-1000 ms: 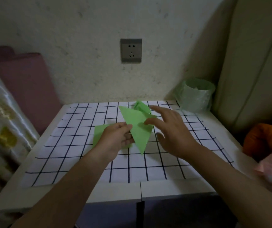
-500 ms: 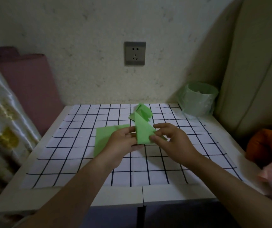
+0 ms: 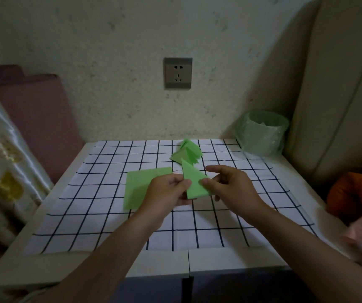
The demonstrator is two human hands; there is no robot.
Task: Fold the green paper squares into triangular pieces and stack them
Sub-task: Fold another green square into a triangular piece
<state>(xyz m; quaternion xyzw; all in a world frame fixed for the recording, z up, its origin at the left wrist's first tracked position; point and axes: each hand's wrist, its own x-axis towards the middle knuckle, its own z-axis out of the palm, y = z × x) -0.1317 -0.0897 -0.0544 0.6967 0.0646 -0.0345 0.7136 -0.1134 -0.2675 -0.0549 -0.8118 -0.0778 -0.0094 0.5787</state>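
left hand (image 3: 168, 191) and right hand (image 3: 230, 187) are both pinching the green triangle (image 3: 194, 182) over the middle of the worktop (image 3: 219, 263); layers are maybe slipping under the thumbs, risking a crooked crease

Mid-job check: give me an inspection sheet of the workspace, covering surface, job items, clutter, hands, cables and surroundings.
Surface: white table under a white black-grid mat.
Job's things: folded green paper triangle held above the mat; flat green paper square lying left of it; pile of folded green paper pieces near the mat's far edge.
Clutter: translucent green lined bin at the far right corner.
Grippers: left hand and right hand both pinch the triangle.
Cables: nothing seen.
Surroundings: grey wall socket; pink cushion left; beige padded panel right.
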